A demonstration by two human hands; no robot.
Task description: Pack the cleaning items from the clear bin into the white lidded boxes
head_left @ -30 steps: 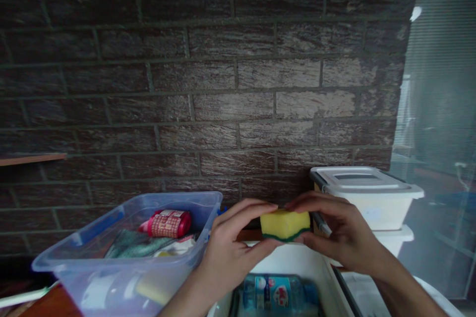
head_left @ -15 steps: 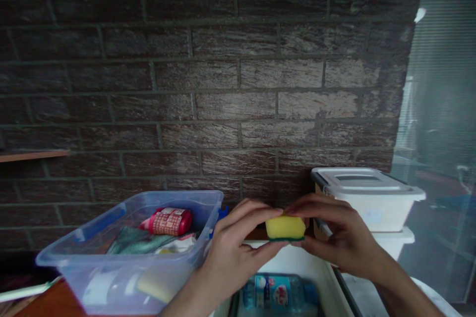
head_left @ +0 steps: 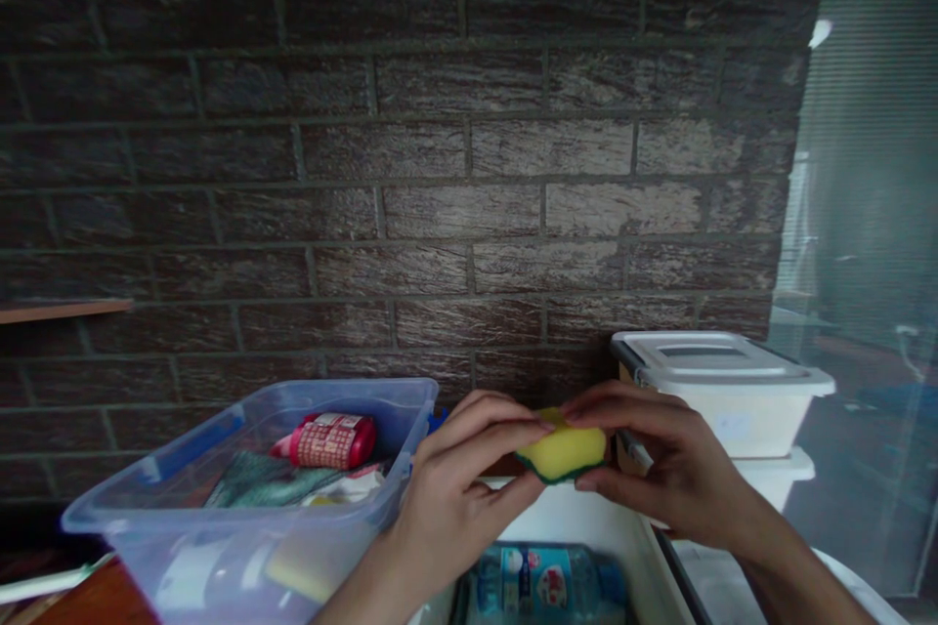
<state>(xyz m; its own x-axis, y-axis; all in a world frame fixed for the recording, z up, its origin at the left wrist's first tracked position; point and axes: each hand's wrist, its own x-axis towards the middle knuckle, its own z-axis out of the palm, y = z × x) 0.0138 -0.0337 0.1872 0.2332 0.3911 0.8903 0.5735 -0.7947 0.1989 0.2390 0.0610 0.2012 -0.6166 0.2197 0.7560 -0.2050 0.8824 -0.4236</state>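
Note:
A yellow sponge [head_left: 564,452] with a dark green scouring underside is held up between both hands. My left hand [head_left: 469,479] pinches its left end, fingers on top and thumb beneath. At the other end, my right hand [head_left: 666,464] grips it the same way. The sponge looks slightly bent, its green edge dipping in the middle. Below the hands lies a blue-labelled clear bottle [head_left: 546,581] on its side in a white bin [head_left: 645,547], whose near part is cut off by the frame.
To the left stands a clear bluish plastic tub [head_left: 241,518] holding a red bottle [head_left: 333,441] and a grey-green cloth [head_left: 271,480]. Lidded white boxes [head_left: 733,400] are stacked at the right. Behind everything rises a dark brick wall [head_left: 425,156]; a shelf edge [head_left: 65,311] juts in at left.
The sponge has tilted and bent a little between my fingers, showing more of its top and green edge. Both hands stay in nearly the same place.

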